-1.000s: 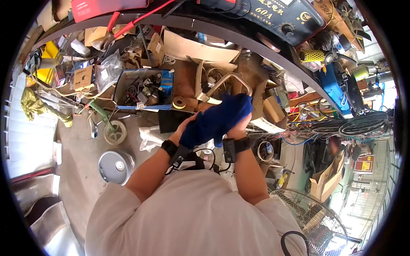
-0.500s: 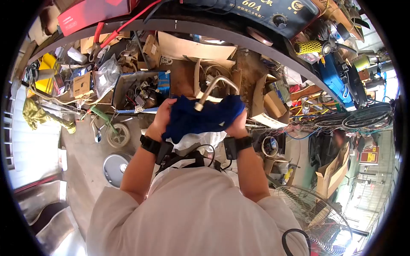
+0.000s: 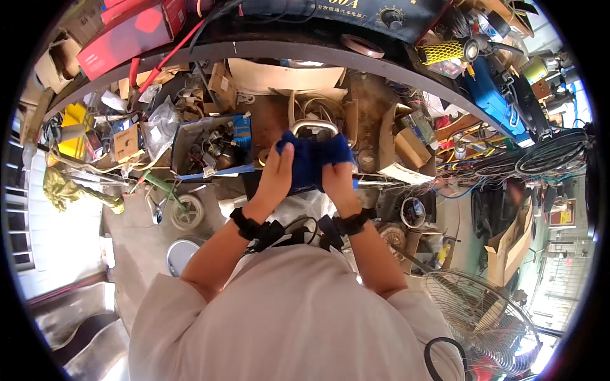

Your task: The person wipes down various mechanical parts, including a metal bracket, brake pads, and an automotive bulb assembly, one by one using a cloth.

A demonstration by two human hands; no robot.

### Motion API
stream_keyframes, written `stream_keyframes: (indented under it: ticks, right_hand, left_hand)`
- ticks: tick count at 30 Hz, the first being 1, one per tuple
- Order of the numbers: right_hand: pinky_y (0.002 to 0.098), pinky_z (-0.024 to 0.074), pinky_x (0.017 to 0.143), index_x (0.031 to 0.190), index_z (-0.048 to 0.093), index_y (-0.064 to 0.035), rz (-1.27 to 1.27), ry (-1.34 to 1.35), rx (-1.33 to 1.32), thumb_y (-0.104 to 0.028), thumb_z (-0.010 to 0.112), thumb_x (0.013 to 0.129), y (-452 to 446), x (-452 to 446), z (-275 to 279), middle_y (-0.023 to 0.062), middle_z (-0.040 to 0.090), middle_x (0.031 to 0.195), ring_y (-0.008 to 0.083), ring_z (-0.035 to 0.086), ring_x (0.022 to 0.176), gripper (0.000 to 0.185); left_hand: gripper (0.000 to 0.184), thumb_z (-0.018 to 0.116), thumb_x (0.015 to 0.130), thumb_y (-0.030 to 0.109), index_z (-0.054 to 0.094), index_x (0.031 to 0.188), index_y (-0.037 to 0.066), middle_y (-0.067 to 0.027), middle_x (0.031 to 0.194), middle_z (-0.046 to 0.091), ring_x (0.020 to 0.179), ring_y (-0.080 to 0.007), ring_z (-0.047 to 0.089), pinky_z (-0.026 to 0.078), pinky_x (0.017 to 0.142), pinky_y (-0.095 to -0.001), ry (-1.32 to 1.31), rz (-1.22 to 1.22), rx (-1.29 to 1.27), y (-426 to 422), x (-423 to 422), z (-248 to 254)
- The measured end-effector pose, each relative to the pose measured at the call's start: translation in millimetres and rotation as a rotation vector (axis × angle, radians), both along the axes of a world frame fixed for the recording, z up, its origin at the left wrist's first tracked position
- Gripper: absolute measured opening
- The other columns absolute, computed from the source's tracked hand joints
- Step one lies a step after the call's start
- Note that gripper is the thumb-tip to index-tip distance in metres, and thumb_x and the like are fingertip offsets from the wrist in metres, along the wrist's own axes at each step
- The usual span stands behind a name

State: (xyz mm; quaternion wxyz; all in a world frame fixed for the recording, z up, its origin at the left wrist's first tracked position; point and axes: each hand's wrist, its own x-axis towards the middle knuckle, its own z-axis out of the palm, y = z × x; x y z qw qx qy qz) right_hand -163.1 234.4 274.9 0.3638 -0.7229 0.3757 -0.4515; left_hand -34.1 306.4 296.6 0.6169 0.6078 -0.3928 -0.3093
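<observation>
In front of my chest I hold a dark blue cloth [image 3: 307, 164] in both hands. A bent, shiny metal tube [image 3: 316, 123] rises from it, its U-shaped bend showing above the fabric. My left hand [image 3: 276, 174] is closed on the cloth's left side, its thumb pointing up. On the right side, the fingers of my right hand [image 3: 340, 183] wrap the fabric. The tube's ends are covered by the cloth and hands.
Ahead is a dark bench edge [image 3: 273, 52] with a black charger-like box [image 3: 356, 19] on it. Below stand a blue box of parts [image 3: 244, 143] and an open carton [image 3: 406, 152]. A wire-cage fan [image 3: 476, 317] is close at my right.
My hands have come closer together and the cloth is now bunched around the tube. The tube has turned; its open end, visible before, is hidden now. The view has shifted slightly.
</observation>
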Motion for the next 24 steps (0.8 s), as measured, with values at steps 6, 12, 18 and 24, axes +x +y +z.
stream_keyframes:
  ticks: [6, 12, 18, 24]
  right_hand:
    - [0.0315, 0.0456, 0.088, 0.126, 0.045, 0.002, 0.169, -0.642, 0.894, -0.018, 0.045, 0.097, -12, -16, 28, 0.0072, 0.06, 0.111, 0.019, 0.057, 0.101, 0.036]
    - [0.0402, 0.0479, 0.069, 0.088, 0.061, -0.0015, 0.044, 0.077, 0.017, 0.003, 0.049, 0.072, -27, -15, 20, 0.0205, 0.061, 0.082, 0.0412, 0.057, 0.079, 0.02]
    - [0.0434, 0.0488, 0.071, 0.089, 0.062, -0.0022, 0.329, 0.274, -0.519, -0.004, 0.053, 0.072, -26, -2, 71, 0.0162, 0.062, 0.085, 0.0369, 0.059, 0.079, 0.019]
    - [0.0249, 0.0457, 0.08, 0.11, 0.055, 0.0012, 0.515, 0.281, 0.378, 0.002, 0.045, 0.081, -44, -16, 49, 0.0133, 0.061, 0.107, 0.0138, 0.057, 0.093, 0.031]
  left_hand:
    - [0.049, 0.035, 0.099, 0.042, 0.054, 0.106, -0.003, -0.0099, 0.089, 0.061, 0.082, -0.0218, 0.056, 0.043, 0.077, -0.0365, 0.046, -0.073, 0.051, -3, 7, 7]
    - [0.038, 0.038, 0.098, 0.031, 0.053, 0.104, -0.003, -0.0276, 0.077, 0.058, 0.075, -0.0432, 0.057, 0.043, 0.066, -0.0467, -0.42, -0.199, 0.095, 1, 13, 28]
    - [0.042, 0.042, 0.097, 0.033, 0.05, 0.112, -0.006, -0.0271, 0.073, 0.058, 0.071, -0.0443, 0.057, 0.044, 0.063, -0.044, -0.571, -0.336, 0.119, -2, 23, 38]
    - [0.037, 0.044, 0.096, 0.031, 0.054, 0.101, -0.005, -0.0258, 0.077, 0.059, 0.074, -0.0404, 0.057, 0.043, 0.064, -0.0434, -0.577, -0.249, 0.187, 5, 13, 38]
